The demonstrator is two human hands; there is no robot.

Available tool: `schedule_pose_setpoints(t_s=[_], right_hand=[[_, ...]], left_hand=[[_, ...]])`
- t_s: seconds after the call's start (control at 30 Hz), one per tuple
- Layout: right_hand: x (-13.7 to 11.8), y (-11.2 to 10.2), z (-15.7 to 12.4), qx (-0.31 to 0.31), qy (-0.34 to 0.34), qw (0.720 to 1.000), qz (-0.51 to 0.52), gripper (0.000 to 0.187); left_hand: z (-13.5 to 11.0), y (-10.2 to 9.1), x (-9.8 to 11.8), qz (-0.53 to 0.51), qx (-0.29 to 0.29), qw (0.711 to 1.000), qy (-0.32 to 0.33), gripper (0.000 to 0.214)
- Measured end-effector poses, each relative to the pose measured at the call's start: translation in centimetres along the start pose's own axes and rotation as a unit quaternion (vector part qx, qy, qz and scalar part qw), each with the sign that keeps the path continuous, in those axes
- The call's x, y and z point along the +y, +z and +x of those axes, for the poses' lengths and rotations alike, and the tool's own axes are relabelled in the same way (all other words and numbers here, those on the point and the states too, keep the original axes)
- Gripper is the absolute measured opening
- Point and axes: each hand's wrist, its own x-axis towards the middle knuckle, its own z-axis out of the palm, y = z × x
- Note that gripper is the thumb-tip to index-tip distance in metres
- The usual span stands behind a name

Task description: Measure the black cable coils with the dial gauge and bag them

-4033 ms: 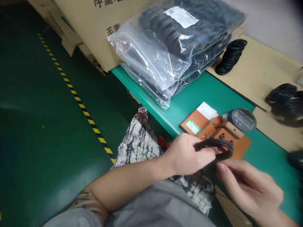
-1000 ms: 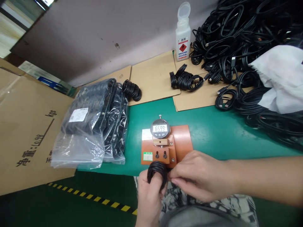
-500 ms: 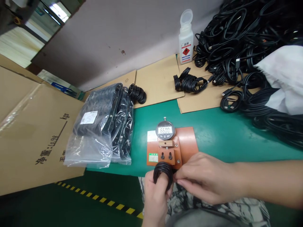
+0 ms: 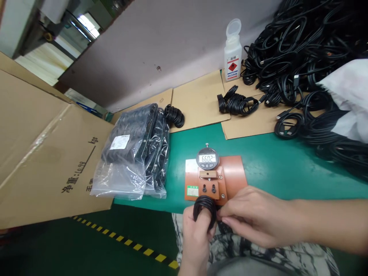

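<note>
One black cable coil (image 4: 205,201) is gripped in the left hand (image 4: 197,233) at the near edge of the worktop (image 4: 273,165), before the digital gauge (image 4: 207,159). Just beside it, the right hand (image 4: 254,216) may be pinching something; I cannot tell. Handling the coil seems the step in hand; the next move probably calls for a steady grip.

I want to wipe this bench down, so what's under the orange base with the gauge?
The green tabletop shows around the orange base, which appears to rest on it. Directly beneath, everything is covered; the right hand and the coiled cable hide parts of its near edge.
</note>
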Motion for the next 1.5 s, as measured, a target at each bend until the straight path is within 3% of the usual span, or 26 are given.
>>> schedule_pose_setpoints(t_s=[0.2,0.53,1.5], right_hand=[[0.0,0.1,-0.2,0.018,-0.015,1.000,0.006,0.018],[-0.2,-0.1,0.0,0.011,-0.016,1.000,0.013,0.017],[-0.1,-0.2,0.1,0.011,-0.014,1.000,0.012,0.017]], left_hand=[[-0.1,0.1,-0.4,-0.001,0.003,1.000,0.022,0.052],[-0.4,-0.8,-1.2,-0.009,-0.036,0.998,0.043,0.040],[-0.3,1.5,0.8,0.000,0.047,0.999,0.021,0.049]])
